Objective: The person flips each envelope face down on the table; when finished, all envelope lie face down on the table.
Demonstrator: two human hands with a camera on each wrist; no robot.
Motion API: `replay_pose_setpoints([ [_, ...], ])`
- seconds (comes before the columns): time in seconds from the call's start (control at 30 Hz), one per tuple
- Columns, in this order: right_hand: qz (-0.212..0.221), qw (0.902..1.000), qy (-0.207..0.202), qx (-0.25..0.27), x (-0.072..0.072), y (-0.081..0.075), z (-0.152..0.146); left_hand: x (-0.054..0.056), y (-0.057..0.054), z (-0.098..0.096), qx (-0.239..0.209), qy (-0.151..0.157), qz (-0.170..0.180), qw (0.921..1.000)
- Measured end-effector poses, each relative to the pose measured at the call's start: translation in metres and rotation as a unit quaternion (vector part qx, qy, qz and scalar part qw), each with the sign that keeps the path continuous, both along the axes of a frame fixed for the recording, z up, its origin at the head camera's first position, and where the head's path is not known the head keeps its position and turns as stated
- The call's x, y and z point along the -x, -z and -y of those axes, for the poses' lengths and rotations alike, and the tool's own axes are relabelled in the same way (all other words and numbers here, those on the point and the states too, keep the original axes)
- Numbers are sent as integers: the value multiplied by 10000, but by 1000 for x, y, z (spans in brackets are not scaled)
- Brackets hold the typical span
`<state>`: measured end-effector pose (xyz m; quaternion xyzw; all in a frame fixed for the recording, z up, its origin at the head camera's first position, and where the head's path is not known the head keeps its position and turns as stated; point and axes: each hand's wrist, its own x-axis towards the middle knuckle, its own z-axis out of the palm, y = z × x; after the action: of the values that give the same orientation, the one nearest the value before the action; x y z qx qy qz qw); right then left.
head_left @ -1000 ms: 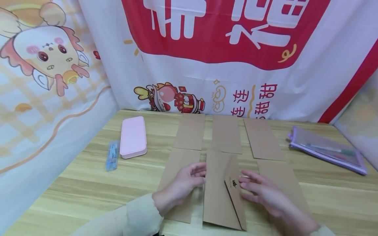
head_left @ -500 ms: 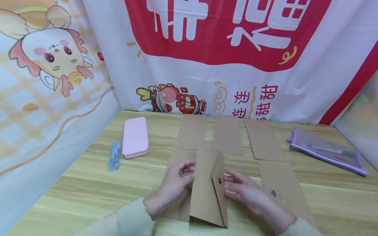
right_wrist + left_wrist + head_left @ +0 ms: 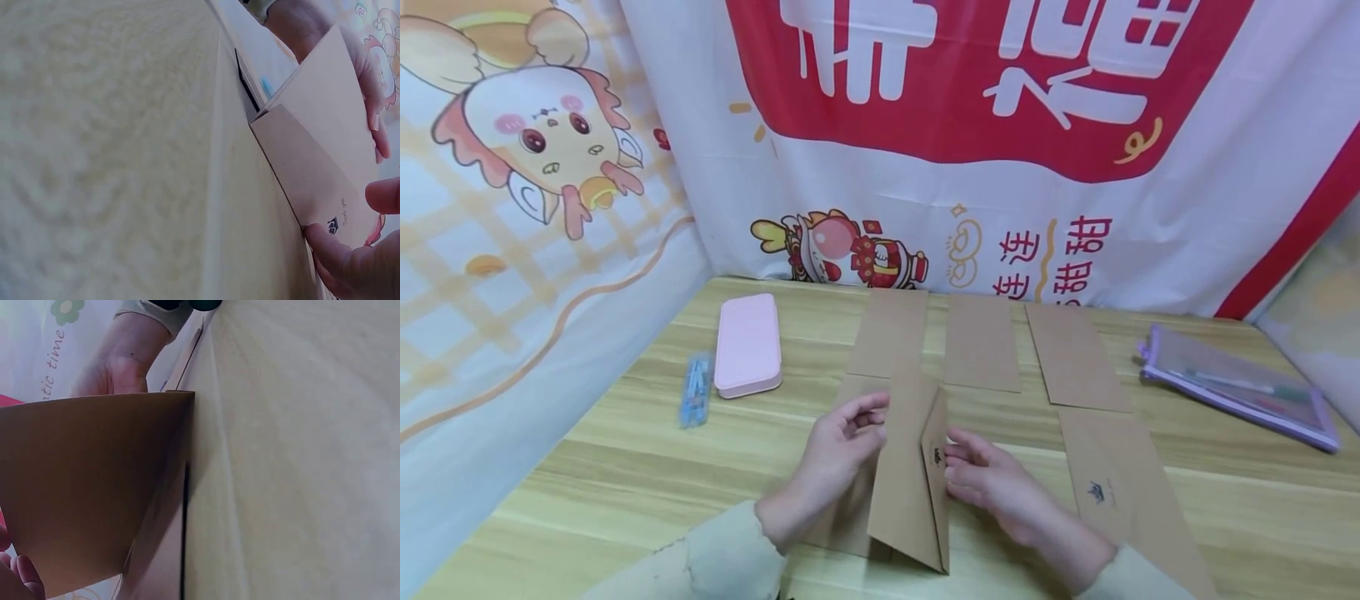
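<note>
A brown kraft envelope (image 3: pixel 904 475) is held tilted, its left side raised and its flap side lower at the right. My left hand (image 3: pixel 838 450) holds its left edge, thumb and bent fingers right at the rim. My right hand (image 3: pixel 1000 492) grips the flap edge near a printed crown; in the right wrist view a right-hand finger (image 3: pixel 328 247) lies against the flap, near small "Thank you" print. Beneath the held envelope, another brown envelope (image 3: pixel 861 387) lies partly hidden on the table.
Several brown envelopes lie on the wood-grain table, including one (image 3: pixel 982 342) in the back row and one with a crown print (image 3: pixel 1135 492) at the right. A pink case (image 3: pixel 748 343), a small blue packet (image 3: pixel 696 392) and a purple mesh pouch (image 3: pixel 1240 387) flank them.
Both hands have brought the envelope leftward, over the front-left one. It has tipped from lying nearly flat to a slant, left edge up.
</note>
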<state>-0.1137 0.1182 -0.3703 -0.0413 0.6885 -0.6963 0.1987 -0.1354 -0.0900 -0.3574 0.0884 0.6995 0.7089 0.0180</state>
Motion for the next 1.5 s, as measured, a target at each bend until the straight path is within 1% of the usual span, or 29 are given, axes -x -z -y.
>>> replay_pose_setpoints([
  [0.1,14,10000,49,-10,-1,0,1,1,-3,-6,-75,115,-78,9999],
  [0.2,43,10000,72,3,-1,0,1,1,-7,-13,-58,308,-179,9993],
  [0.37,103,9999,-9,94,-2,1,-2,3,-11,-29,-12,679,-308,9972],
  [0.47,119,9998,-57,126,-2,1,-3,4,-13,-38,61,820,-431,9957],
  [0.53,141,9997,-74,159,-2,2,-4,4,-15,-43,188,845,-530,9948],
  [0.67,196,9996,-46,211,-1,2,-6,3,-18,-51,464,784,-710,9933],
  [0.77,189,9996,91,214,-1,1,-8,3,-19,-54,532,741,-767,9929],
  [0.83,134,9994,273,177,-2,-1,-9,2,-19,-55,519,731,-758,9931],
  [0.9,-61,9985,537,-59,-3,-4,-11,2,-19,-55,480,737,-751,9933],
  [0.97,-400,9948,795,-487,-4,-9,-12,2,-19,-55,456,755,-749,9933],
  [1.07,-891,9825,1100,-1209,-5,-20,-11,2,-19,-55,412,792,-770,9930],
  [1.13,-1125,9756,1153,-1493,-7,-28,-9,2,-19,-55,389,819,-779,9928],
  [1.23,-1398,9699,1105,-1660,-10,-37,-4,2,-19,-54,366,837,-764,9929],
  [1.3,-1586,9665,1003,-1751,-11,-40,-1,3,-18,-54,343,855,-753,9929],
  [1.37,-1748,9648,847,-1772,-12,-40,2,3,-18,-53,297,884,-745,9929],
  [1.5,-1953,9654,483,-1657,-13,-35,7,4,-17,-53,177,972,-702,9926],
])
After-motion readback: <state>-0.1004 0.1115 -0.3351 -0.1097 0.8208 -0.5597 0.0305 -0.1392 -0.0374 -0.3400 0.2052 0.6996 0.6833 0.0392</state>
